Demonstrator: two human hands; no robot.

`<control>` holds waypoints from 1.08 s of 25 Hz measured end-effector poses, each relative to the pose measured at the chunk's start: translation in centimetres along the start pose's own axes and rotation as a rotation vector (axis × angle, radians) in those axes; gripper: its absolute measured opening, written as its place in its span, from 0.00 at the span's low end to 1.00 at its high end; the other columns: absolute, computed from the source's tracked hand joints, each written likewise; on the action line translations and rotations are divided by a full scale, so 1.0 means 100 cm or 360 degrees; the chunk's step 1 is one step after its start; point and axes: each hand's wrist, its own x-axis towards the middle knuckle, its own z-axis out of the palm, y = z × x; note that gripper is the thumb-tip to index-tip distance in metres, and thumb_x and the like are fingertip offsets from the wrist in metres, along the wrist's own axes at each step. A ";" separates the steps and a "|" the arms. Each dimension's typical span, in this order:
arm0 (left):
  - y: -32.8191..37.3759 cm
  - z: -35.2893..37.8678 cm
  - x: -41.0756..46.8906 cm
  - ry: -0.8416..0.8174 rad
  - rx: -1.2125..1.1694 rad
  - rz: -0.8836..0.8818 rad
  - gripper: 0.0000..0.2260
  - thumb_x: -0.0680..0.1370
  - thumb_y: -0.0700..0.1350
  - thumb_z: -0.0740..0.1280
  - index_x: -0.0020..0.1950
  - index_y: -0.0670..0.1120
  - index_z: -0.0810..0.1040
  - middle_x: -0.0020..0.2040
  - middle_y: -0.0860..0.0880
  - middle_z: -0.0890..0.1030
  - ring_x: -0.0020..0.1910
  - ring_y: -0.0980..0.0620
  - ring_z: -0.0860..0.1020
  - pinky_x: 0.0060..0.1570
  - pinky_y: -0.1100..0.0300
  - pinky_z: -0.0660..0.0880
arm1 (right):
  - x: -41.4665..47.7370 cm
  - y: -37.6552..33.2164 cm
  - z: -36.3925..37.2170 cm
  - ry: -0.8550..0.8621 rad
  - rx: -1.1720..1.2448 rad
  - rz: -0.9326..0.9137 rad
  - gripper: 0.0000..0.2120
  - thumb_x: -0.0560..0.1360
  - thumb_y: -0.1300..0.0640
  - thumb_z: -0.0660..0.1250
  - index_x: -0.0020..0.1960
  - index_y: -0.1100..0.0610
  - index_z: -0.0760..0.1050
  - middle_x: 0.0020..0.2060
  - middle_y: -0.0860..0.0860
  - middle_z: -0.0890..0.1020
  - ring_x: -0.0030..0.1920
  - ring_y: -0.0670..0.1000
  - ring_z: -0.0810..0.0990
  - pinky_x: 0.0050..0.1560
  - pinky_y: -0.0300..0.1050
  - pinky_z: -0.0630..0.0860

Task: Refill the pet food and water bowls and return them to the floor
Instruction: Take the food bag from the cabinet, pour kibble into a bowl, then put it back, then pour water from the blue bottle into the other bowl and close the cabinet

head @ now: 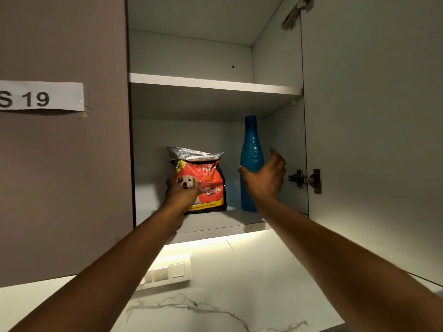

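Hands reach up into an open wall cupboard, seen from the person's own head. On the lower shelf [215, 220] stands a red puppy food bag [203, 180] with its silver top folded over, and just to its right, not touching it, a tall blue bottle [251, 149], upright. The left hand [181, 195] is pressed against the bag's lower left front, fingers curled onto it; whether it has a full grip I cannot tell. The right hand [266, 178] wraps around the bottle's middle, thumb side toward the bag, closing on it. The bag looks soft and crinkly, likely to sag and shift its weight, so it seems best taken low with support underneath. The bottle appears to be stiff, smooth plastic, possibly heavy if filled, and slippery; its wider body below the narrowing neck offers the firmest hold. No bowls are in view.
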 end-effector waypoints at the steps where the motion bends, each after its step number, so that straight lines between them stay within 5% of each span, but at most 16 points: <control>1: 0.002 -0.001 -0.009 -0.0085 0.0016 0.0011 0.28 0.78 0.36 0.75 0.75 0.45 0.68 0.66 0.43 0.81 0.60 0.40 0.82 0.55 0.49 0.81 | 0.011 0.009 -0.001 -0.0128 0.0010 0.0142 0.54 0.68 0.42 0.84 0.84 0.56 0.59 0.79 0.58 0.69 0.78 0.62 0.71 0.72 0.60 0.75; 4: 0.009 -0.002 -0.026 -0.0291 0.0214 0.0171 0.20 0.81 0.37 0.72 0.72 0.43 0.74 0.65 0.46 0.82 0.67 0.42 0.81 0.54 0.58 0.75 | 0.025 0.026 -0.002 -0.0555 0.0263 0.0384 0.50 0.69 0.46 0.85 0.82 0.57 0.62 0.76 0.59 0.75 0.73 0.63 0.77 0.68 0.58 0.79; 7: 0.016 -0.006 -0.040 -0.0429 0.0346 0.0307 0.31 0.82 0.42 0.72 0.83 0.46 0.66 0.77 0.48 0.74 0.78 0.46 0.72 0.73 0.52 0.71 | 0.020 0.027 -0.008 -0.0580 0.0352 0.0318 0.38 0.69 0.51 0.86 0.74 0.58 0.73 0.67 0.56 0.83 0.65 0.59 0.84 0.63 0.55 0.83; 9: 0.023 -0.006 -0.044 -0.0452 0.0367 0.0413 0.30 0.82 0.44 0.73 0.83 0.46 0.68 0.80 0.45 0.74 0.77 0.46 0.73 0.77 0.48 0.71 | 0.012 0.018 -0.023 -0.0580 0.0408 0.0274 0.37 0.68 0.52 0.86 0.72 0.58 0.75 0.66 0.55 0.84 0.63 0.57 0.84 0.58 0.51 0.84; 15: 0.036 0.000 -0.098 -0.0682 0.0252 0.0466 0.27 0.82 0.52 0.73 0.79 0.43 0.73 0.71 0.46 0.80 0.68 0.48 0.80 0.71 0.53 0.77 | -0.041 -0.019 -0.107 -0.0634 0.0429 0.0095 0.37 0.68 0.47 0.86 0.71 0.57 0.76 0.61 0.49 0.85 0.57 0.49 0.87 0.57 0.47 0.87; 18: 0.023 0.001 -0.141 -0.0779 0.0171 0.0467 0.18 0.86 0.53 0.67 0.72 0.44 0.77 0.61 0.52 0.82 0.57 0.55 0.83 0.58 0.61 0.81 | -0.088 -0.028 -0.152 -0.0773 0.0505 0.0016 0.30 0.71 0.46 0.83 0.67 0.55 0.76 0.56 0.44 0.86 0.51 0.42 0.89 0.51 0.38 0.86; 20: -0.004 0.000 -0.162 -0.0849 0.0129 0.0441 0.13 0.87 0.52 0.64 0.68 0.48 0.79 0.62 0.53 0.85 0.55 0.59 0.86 0.59 0.62 0.83 | -0.127 -0.016 -0.174 -0.0980 0.0443 0.0085 0.27 0.72 0.42 0.78 0.65 0.53 0.78 0.54 0.41 0.87 0.49 0.36 0.89 0.48 0.32 0.83; 27: -0.142 -0.010 -0.243 -0.0982 -0.0002 0.0167 0.23 0.82 0.48 0.73 0.76 0.45 0.75 0.65 0.47 0.86 0.62 0.53 0.87 0.58 0.50 0.87 | -0.258 0.087 -0.220 -0.1175 0.0389 0.0408 0.33 0.70 0.57 0.85 0.71 0.61 0.78 0.60 0.55 0.89 0.59 0.53 0.90 0.61 0.56 0.86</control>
